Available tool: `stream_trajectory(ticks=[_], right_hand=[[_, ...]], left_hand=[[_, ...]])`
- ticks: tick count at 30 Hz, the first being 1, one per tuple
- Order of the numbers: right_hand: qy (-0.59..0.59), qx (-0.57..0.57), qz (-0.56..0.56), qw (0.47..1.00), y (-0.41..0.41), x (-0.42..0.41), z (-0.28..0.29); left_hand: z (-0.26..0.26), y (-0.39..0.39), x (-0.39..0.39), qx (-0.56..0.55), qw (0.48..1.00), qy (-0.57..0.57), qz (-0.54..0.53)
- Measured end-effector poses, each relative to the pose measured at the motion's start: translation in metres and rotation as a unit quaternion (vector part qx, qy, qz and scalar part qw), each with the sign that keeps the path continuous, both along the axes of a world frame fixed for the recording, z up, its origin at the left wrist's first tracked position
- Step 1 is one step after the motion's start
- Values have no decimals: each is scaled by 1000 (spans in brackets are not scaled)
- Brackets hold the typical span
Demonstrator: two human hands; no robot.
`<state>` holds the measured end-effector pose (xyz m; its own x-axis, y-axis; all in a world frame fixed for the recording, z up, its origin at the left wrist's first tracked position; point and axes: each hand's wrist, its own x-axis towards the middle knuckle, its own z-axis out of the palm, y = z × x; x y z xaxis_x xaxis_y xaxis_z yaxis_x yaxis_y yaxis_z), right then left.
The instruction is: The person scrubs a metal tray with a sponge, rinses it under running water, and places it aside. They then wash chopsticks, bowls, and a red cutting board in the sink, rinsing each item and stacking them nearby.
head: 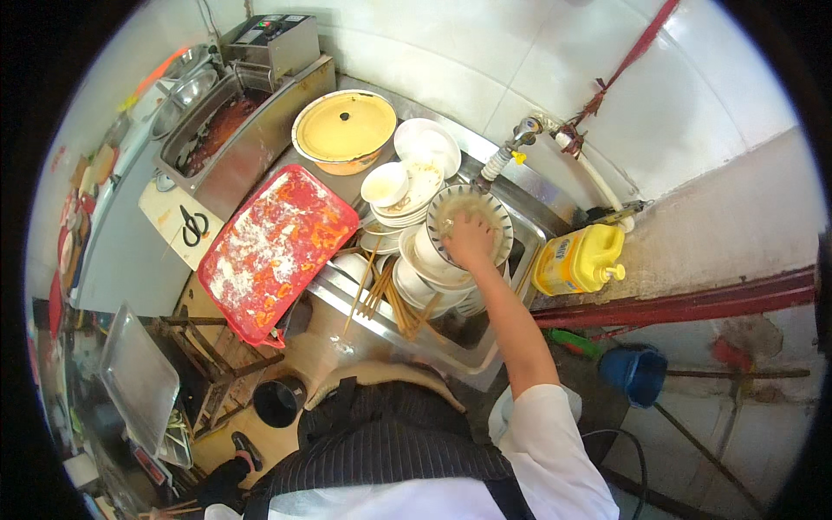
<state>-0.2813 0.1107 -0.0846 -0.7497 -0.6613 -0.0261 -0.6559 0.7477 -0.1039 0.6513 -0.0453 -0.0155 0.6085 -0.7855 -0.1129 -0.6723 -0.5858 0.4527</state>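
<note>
My right hand point(469, 237) reaches into a white bowl with dark dashes around its rim point(506, 224). Its fingers are spread in cloudy water, and the fingertips are partly hidden. That bowl sits on stacked white bowls point(406, 286) in a steel sink point(484, 377), below a metal tap point(523, 133). Beside the stack lie a bundle of wooden chopsticks point(402, 305) and a fork point(370, 302). White plates point(429, 140) and a small white bowl point(385, 184) are piled behind. My left hand is out of view; a bit of white sleeve point(221, 512) shows at the bottom.
A yellow pump jug point(575, 260) stands right of the sink. Left are a red tray with white powder point(273, 247), a lidded enamel basin point(344, 130), black-handled scissors point(194, 226) and a fryer point(214, 130). A black bin point(278, 402) and wooden stool point(218, 367) stand below.
</note>
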Motion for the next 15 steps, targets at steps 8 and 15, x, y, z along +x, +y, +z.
stream_trajectory(ticks=[8, 15], right_hand=[[-97, -152, 27, 983, -4, -40, -14], [-280, -241, 5, 929, 4, -77, -8]], left_hand=[[28, 18, -3, -15, 1000, -25, 7], [57, 40, 21, -30, 998, -51, 27]])
